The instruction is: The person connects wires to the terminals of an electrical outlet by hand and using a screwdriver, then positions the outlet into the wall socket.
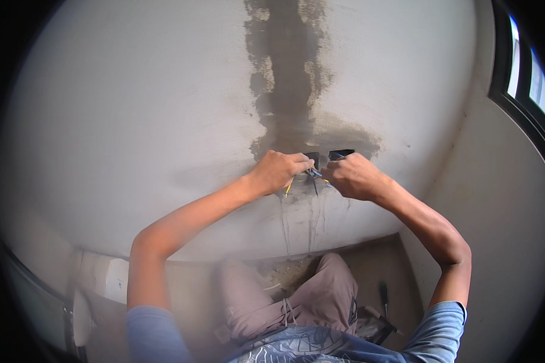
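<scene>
Two dark recessed wall boxes, a left one [312, 158] and a right one [343, 153], sit side by side in the wall ahead of me. My left hand [277, 172] is at the left box, its thumb and fingers pinched on the electrical wires there. A yellow wire [289, 187] hangs below those fingers, and a dark wire [315, 185] dangles between the hands. Closed in front of the right box, my right hand [356, 177] grips the wires from the other side. A blue wire [315, 173] shows between both hands; the fingertips partly hide it.
A rough grey cement strip [287, 78] runs up the pale wall [151, 109] above the boxes. A dark-framed window [515, 72] is at upper right. Debris [290, 275] lies by my legs, a dark-handled tool [384, 296] at right, a white cylindrical container [116, 279] at left.
</scene>
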Demonstrator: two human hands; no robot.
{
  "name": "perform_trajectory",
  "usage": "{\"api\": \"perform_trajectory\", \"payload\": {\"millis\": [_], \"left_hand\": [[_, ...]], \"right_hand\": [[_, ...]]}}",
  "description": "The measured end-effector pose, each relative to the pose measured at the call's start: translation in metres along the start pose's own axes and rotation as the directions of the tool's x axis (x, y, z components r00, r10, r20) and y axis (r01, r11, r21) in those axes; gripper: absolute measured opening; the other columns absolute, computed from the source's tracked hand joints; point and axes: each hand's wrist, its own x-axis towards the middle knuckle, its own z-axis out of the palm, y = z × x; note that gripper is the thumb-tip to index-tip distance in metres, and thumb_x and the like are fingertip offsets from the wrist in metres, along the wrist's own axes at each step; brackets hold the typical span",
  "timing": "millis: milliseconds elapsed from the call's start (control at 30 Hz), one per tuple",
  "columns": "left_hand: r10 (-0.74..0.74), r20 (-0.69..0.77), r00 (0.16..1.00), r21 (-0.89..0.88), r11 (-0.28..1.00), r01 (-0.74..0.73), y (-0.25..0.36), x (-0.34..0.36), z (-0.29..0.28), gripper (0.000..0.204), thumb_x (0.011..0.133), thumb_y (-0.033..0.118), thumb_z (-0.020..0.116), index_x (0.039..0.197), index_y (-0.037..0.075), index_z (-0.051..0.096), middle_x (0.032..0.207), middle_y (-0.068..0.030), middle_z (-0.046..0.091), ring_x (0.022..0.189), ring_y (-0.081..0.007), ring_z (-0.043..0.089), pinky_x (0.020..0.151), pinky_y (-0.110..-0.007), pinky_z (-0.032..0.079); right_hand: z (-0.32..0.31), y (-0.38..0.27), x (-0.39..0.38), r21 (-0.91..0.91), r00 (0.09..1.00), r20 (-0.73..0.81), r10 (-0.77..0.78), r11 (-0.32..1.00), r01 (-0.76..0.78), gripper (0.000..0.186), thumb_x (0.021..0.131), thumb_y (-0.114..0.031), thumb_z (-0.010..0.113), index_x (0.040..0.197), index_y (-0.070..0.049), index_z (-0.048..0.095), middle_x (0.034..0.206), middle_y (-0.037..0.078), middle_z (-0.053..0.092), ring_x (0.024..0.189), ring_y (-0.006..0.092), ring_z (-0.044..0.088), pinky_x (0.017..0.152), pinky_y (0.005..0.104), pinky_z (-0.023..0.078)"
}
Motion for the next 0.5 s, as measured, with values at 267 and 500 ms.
{"api": "perform_trajectory", "payload": {"millis": [267,500], "left_hand": [[0.071,-0.232,0.970,-0.406,0.899,-0.163,0.018,-0.017,-0.010,0.038,0.073,-0.007,0.051,0.101,0.003,0.074,0.104,-0.0071,0.075,0.076,-0.0203,0.072,0.064,-0.035,0.056],[-0.669,0.336,0.664,-0.889,0.007,0.457,0.025,-0.060,0.013,0.032,0.101,0.021,0.046,0.119,0.002,0.064,0.108,-0.0135,0.071,0.091,-0.0180,0.068,0.078,-0.034,0.056]], "right_hand": [[0.017,-0.029,-0.010,0.263,0.988,-0.150,0.035,0.965,0.005,0.013,0.094,-0.014,0.058,0.089,-0.002,0.059,0.074,0.015,0.065,0.059,0.0332,0.063,0.053,0.0459,0.047],[0.039,-0.052,-0.032,0.757,0.667,-0.237,0.706,0.565,-0.329,0.026,0.102,-0.023,0.053,0.089,-0.001,0.057,0.069,0.019,0.059,0.061,0.0398,0.057,0.058,0.0437,0.044]]}}
